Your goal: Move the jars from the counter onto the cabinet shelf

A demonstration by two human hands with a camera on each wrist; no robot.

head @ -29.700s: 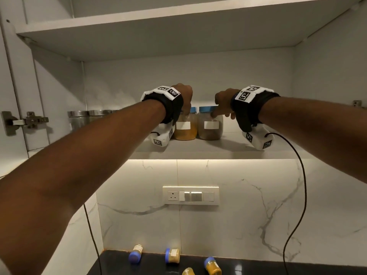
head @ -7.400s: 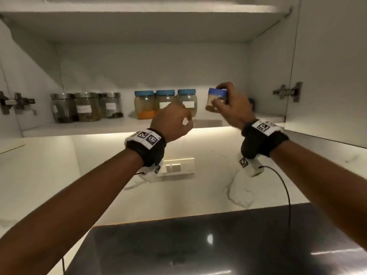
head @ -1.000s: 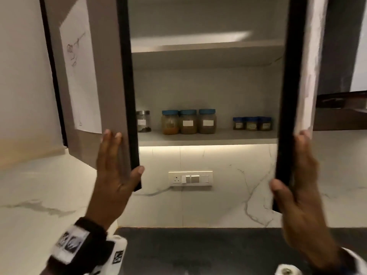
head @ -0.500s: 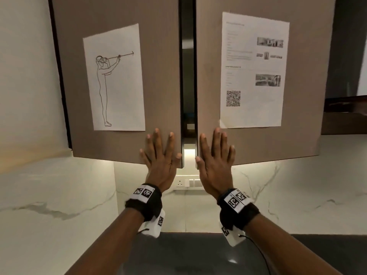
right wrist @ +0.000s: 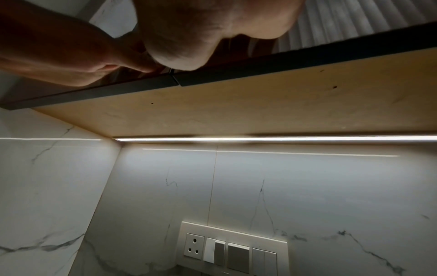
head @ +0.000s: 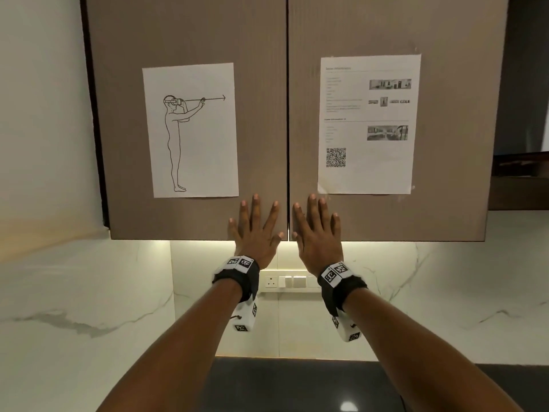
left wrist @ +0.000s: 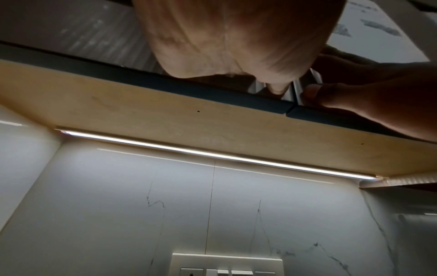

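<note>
The fingers (head: pixel 256 208) of the left hand (head: pixel 255 236) are straight and spread, laid flat on the lower inner corner of the left cabinet door (head: pixel 190 40); those of the right hand (head: pixel 318 236) lie the same way on the right cabinet door (head: pixel 386 31), and neither hand holds anything. The two thumbs sit just either side of the thin seam where the closed doors meet. Each wrist wears a black band (head: pixel 237 281) topped with white tags bearing black square code patterns. At about 10 o'clock from the left hand a white sheet (head: pixel 191 130) shows a line drawing of a standing figure in a headset with arms raised and an arrow pointing right. At about 1 o'clock from the right hand a printed sheet (head: pixel 368 123) carries small photos, a QR code and text too fine to read. The jars and the cabinet shelf are hidden behind the closed doors. Below the cabinet runs a lit strip (right wrist: pixel 272 138) over the marble wall (head: pixel 89 292), with a switch plate (right wrist: pixel 232 248) at 6 o'clock from the hands, and the dark counter (head: pixel 297 385) below that shows bare.
</note>
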